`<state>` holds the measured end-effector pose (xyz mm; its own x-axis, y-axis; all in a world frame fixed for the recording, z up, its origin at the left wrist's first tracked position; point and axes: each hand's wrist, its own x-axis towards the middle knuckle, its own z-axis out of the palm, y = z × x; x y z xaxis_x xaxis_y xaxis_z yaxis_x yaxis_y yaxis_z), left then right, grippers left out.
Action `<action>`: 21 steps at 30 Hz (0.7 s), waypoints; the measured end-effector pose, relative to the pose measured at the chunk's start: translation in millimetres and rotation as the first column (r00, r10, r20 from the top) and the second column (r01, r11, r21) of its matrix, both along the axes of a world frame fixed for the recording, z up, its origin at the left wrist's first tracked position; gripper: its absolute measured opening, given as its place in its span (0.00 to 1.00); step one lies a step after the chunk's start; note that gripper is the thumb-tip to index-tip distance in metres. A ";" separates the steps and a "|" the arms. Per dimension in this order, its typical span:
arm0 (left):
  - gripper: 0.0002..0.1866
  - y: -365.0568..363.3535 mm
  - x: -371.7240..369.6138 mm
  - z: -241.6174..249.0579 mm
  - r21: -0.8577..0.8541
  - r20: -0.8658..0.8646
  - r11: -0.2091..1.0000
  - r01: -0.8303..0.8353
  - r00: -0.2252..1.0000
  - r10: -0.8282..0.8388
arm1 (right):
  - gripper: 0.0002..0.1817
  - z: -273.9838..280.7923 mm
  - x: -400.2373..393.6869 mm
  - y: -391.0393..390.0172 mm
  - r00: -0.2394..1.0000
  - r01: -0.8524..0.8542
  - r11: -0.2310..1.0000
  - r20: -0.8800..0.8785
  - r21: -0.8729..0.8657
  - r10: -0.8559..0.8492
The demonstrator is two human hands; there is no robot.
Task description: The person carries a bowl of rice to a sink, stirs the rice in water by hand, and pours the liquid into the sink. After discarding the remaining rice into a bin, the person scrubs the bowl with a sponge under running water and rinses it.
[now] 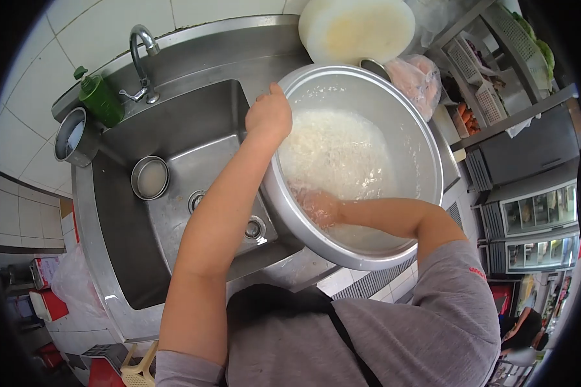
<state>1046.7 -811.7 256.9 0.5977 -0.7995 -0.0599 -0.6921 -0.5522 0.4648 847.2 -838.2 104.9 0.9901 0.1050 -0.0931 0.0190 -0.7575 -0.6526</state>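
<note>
A large silver metal pot [438,187] rests at the sink's right side, tilted towards me. In it is cloudy water with white grains that look like rice [339,145]. My left hand [269,116] is closed round the pot's rim on the upper left. Down inside the pot, my right hand [316,206] is dipped in the water against the near left wall among the grains. Its fingers are under the cloudy water, so I cannot see what they hold.
Left of the pot is a steel sink [119,238] with a small round metal bowl [150,178] in it. Behind stand a faucet [142,64], a green pump bottle [101,100] and a metal container [76,137]. A round white board [358,29] and a bag of pinkish food [416,84] sit beyond the pot.
</note>
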 end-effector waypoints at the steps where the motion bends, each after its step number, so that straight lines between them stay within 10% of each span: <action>1: 0.18 1.3 -0.2 2.4 -0.002 -0.005 1.000 0.002 1.000 -0.002 | 0.27 -13.6 3.2 -5.0 0.997 -0.070 0.987 0.023 -0.144 0.074; 3: 0.18 -0.3 -1.3 3.4 -0.008 -0.005 1.000 0.009 1.000 -0.009 | 0.29 -10.2 26.3 -9.8 0.989 -0.127 0.948 0.039 -0.292 0.144; 5: 0.21 -0.7 -0.7 1.1 -0.018 -0.034 0.999 -0.029 0.999 0.028 | 0.34 27.2 73.2 -8.0 0.780 0.041 0.886 -0.539 -0.461 -0.317; 7: 0.22 -0.5 -1.0 0.4 -0.008 -0.012 0.999 -0.032 0.999 0.032 | 0.34 41.7 91.8 -45.9 0.649 0.003 0.973 -0.740 -0.232 -0.178; 8: 0.23 0.0 -1.7 0.7 0.000 0.001 1.000 -0.029 1.000 0.029 | 0.27 -3.8 85.9 -59.0 0.881 0.265 0.887 -0.280 -0.377 -0.382; 9: 0.23 1.2 -2.9 1.4 0.006 0.013 0.999 -0.031 0.999 0.031 | 0.21 -50.9 83.0 -69.9 0.833 0.553 0.756 0.261 -0.351 -0.488; 11: 0.20 1.9 -3.9 3.1 -0.011 0.041 1.000 -0.005 0.999 0.006 | 0.21 -24.9 114.5 -89.6 0.626 0.656 0.449 0.105 -0.606 -0.772; 15: 0.25 0.2 -4.8 0.6 0.022 0.051 0.999 -0.033 0.998 0.032 | 0.25 14.4 111.5 -72.7 0.715 0.481 0.502 -0.009 -0.719 -0.699; 19: 0.25 -4.2 -1.7 0.5 0.009 0.035 0.999 -0.034 0.999 0.033 | 0.26 -46.5 102.9 -36.9 0.839 0.511 0.347 0.368 -0.787 -0.401; 21: 0.25 -2.9 -1.3 -0.5 0.010 0.033 0.999 -0.040 0.999 0.040 | 0.28 -50.9 85.9 -9.2 0.843 0.534 0.660 0.398 -0.529 -0.362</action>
